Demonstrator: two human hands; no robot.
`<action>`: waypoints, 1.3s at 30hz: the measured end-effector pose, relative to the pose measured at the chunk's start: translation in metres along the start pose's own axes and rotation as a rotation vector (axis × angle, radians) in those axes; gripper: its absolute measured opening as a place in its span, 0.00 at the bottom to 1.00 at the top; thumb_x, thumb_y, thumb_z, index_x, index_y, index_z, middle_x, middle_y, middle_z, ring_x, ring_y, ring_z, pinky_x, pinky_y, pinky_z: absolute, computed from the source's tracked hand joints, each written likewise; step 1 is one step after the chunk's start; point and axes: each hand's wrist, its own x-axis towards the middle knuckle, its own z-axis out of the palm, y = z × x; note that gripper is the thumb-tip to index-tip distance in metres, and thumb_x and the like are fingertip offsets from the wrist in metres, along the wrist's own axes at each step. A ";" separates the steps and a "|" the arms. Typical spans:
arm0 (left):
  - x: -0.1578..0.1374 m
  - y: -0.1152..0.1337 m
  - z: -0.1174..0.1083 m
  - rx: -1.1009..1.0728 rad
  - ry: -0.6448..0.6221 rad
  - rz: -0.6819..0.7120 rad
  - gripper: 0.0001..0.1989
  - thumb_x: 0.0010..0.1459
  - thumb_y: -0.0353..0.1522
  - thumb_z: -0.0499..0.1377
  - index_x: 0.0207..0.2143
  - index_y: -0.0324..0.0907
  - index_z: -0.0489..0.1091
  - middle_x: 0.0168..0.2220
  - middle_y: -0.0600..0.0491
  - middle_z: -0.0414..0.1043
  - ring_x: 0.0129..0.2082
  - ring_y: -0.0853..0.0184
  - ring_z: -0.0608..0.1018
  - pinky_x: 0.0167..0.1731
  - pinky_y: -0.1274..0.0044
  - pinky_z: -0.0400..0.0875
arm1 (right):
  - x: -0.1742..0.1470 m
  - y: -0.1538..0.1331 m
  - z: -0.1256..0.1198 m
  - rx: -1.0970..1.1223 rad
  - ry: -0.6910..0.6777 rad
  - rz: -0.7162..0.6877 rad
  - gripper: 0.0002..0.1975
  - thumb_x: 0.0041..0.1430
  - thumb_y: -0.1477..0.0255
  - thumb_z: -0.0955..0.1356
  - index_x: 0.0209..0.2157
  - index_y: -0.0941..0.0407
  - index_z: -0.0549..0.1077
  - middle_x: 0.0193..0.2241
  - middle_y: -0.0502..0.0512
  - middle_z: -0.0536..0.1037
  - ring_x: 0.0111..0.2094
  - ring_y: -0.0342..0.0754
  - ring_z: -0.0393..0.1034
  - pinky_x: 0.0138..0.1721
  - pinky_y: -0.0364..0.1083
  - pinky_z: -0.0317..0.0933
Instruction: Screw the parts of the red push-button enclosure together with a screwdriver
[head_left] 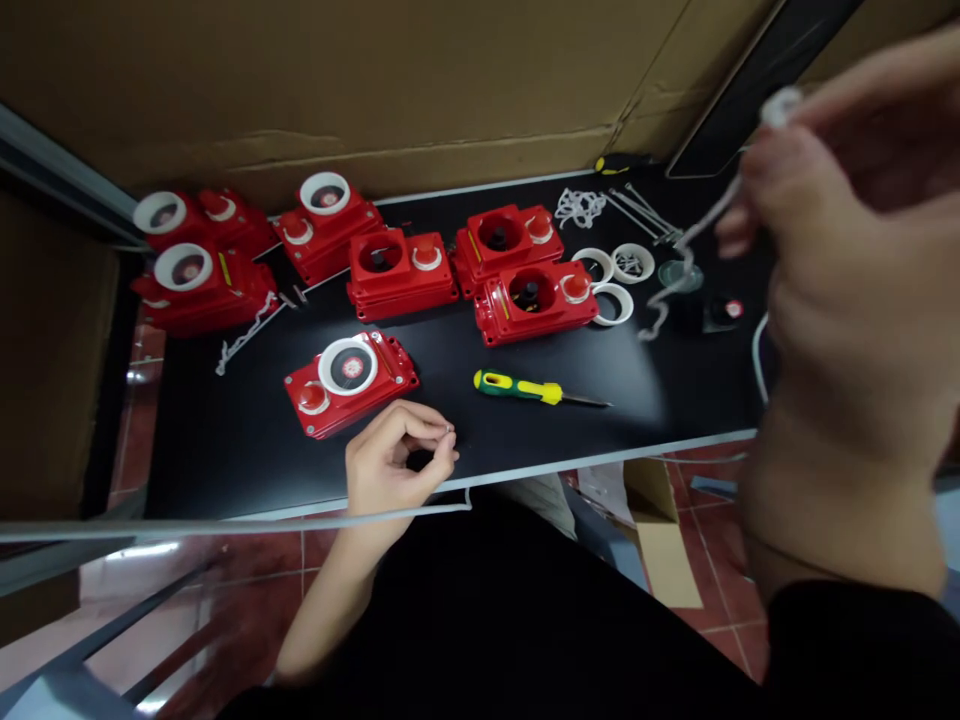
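Observation:
My right hand [847,220], raised close to the camera and blurred, pinches a white cord [709,220]. One end hangs down toward the table, and a white bit sticks out above the thumb. Just above the front edge of the table, my left hand [394,460] has thumb and fingertips pinched together on a tiny light speck, too small to name. Beside it lies a red box [349,385] with a white ring round a dark round face and a red lamp. To the right rests a green and yellow screwdriver [525,387].
More red boxes [401,275] stand along the back, some with open round holes. White rings [613,305], a ring with screws [632,263], a bundle of white cords [580,207] and long metal rods [637,215] lie back right. A cardboard wall [375,80] closes the back.

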 end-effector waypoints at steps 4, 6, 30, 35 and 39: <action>0.001 -0.001 0.000 -0.028 -0.028 0.003 0.07 0.68 0.28 0.74 0.37 0.40 0.80 0.39 0.50 0.83 0.35 0.68 0.86 0.33 0.78 0.91 | 0.069 0.003 0.002 -0.144 0.044 0.075 0.15 0.67 0.62 0.75 0.32 0.60 0.81 0.29 0.44 0.85 0.39 0.42 0.83 0.37 0.54 0.59; 0.001 -0.001 0.000 -0.050 -0.017 -0.004 0.07 0.68 0.29 0.74 0.37 0.40 0.81 0.39 0.50 0.84 0.34 0.68 0.86 0.33 0.78 0.91 | 0.091 0.006 0.007 -0.218 0.023 0.170 0.25 0.63 0.61 0.73 0.21 0.66 0.72 0.29 0.52 0.86 0.44 0.49 0.85 0.34 0.54 0.56; 0.004 0.006 -0.007 -0.037 -0.062 0.016 0.04 0.68 0.32 0.76 0.38 0.43 0.87 0.34 0.50 0.88 0.32 0.65 0.88 0.34 0.77 0.84 | -0.113 -0.006 0.084 -0.027 -0.477 -0.402 0.07 0.82 0.72 0.71 0.54 0.57 0.82 0.45 0.61 0.88 0.43 0.50 0.86 0.45 0.48 0.84; 0.009 0.011 -0.011 -0.111 -0.117 0.059 0.04 0.67 0.27 0.76 0.39 0.45 0.88 0.34 0.51 0.88 0.32 0.67 0.87 0.30 0.80 0.81 | -0.129 -0.002 0.096 0.023 -0.400 -0.444 0.08 0.82 0.77 0.69 0.54 0.60 0.81 0.43 0.60 0.88 0.42 0.49 0.86 0.46 0.47 0.84; 0.008 0.014 -0.014 -0.014 -0.152 0.041 0.05 0.69 0.26 0.74 0.40 0.45 0.88 0.36 0.51 0.88 0.31 0.69 0.86 0.31 0.81 0.80 | -0.132 -0.002 0.095 -0.017 -0.375 -0.454 0.06 0.81 0.77 0.70 0.53 0.61 0.81 0.42 0.61 0.89 0.42 0.51 0.86 0.45 0.48 0.84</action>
